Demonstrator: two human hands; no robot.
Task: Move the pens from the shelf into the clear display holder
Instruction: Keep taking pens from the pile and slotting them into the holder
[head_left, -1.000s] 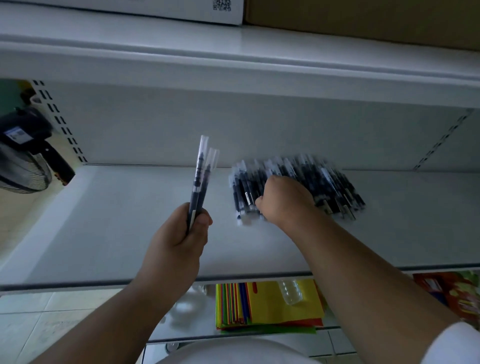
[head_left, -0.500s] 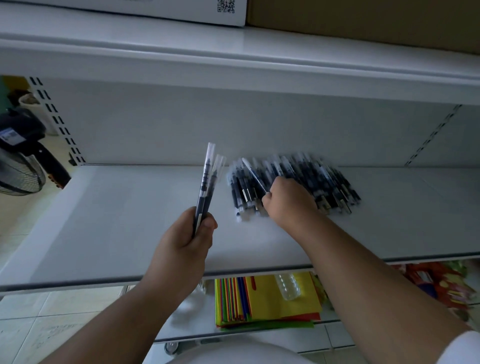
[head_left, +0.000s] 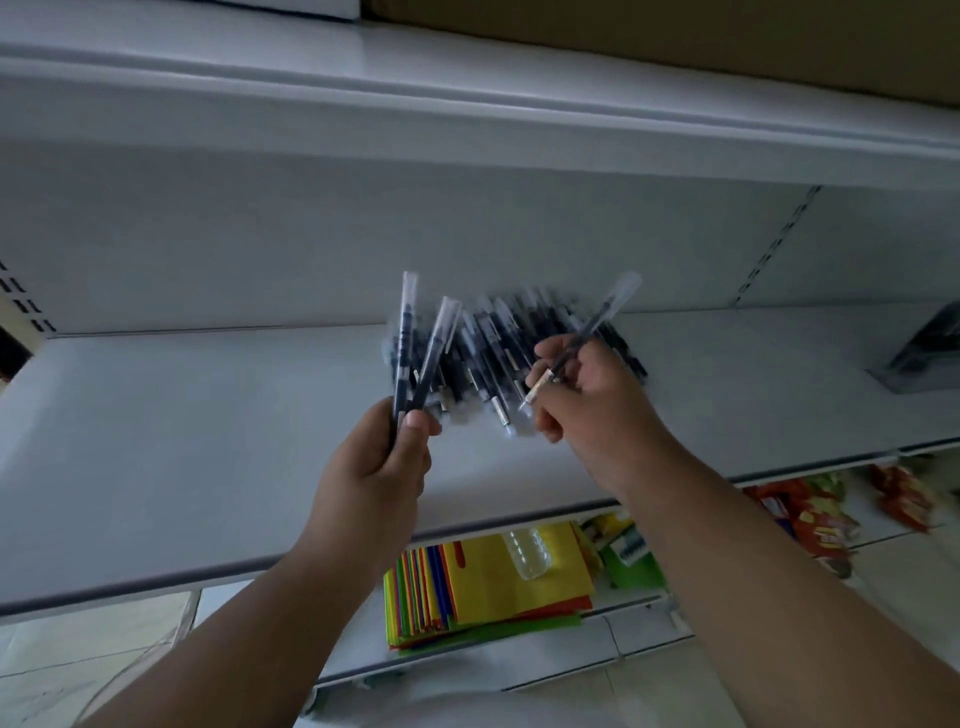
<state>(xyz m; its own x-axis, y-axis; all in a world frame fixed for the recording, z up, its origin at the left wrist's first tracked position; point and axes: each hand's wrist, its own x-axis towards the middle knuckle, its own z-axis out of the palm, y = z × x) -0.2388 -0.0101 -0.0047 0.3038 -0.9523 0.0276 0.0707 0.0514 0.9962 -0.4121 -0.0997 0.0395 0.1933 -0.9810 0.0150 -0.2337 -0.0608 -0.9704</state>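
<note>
Pinching one light, stiff pen mid-barrel, the right hand lifts off the pile; left hand clamps two pens low.

No legible text, labels, brand names, numbers or signs showing anywhere. Printing on the red snack packets on the lower shelf blurring past reading. Marking on the green packet beside the yellow folders appearing only as dark and white blocks, not readable. Pen barrels in the pile of pens smearing with motion; no print discernible.
</note>
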